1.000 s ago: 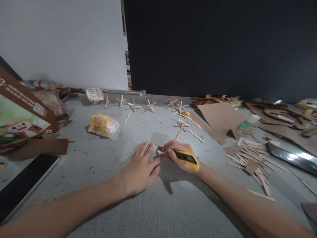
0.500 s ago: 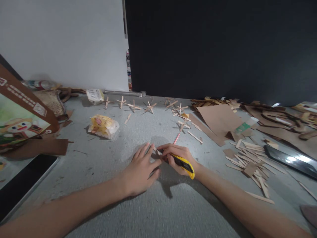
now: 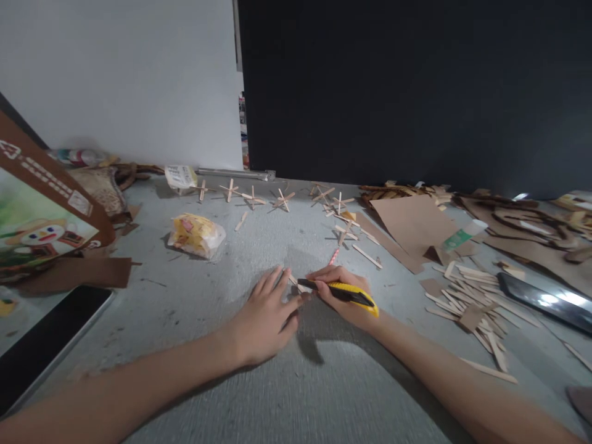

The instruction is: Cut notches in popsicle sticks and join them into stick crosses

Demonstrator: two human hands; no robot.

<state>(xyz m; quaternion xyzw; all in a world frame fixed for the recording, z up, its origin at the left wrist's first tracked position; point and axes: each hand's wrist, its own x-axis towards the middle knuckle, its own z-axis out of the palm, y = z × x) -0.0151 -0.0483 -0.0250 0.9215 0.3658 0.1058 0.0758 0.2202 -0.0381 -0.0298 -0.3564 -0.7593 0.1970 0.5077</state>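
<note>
My right hand is wrapped round a yellow and black utility knife, whose dark front end points left. Just ahead of that end lies a small wooden stick on the grey table, partly covered by fingers. My left hand rests palm down, fingers spread, its fingertips against the stick. Beyond my right hand is a red and white patterned strip, close to a stick piece. Several crossed-stick shapes stand in a row at the back.
Loose wooden sticks are heaped at right beside a dark phone-like object. Brown cardboard and a green-white tube lie behind. At left are a wrapped snack, a black phone and a printed bag.
My right hand has turned and shifted slightly right, so the knife lies flatter with its dark front end showing. My left hand has stayed nearly still.
</note>
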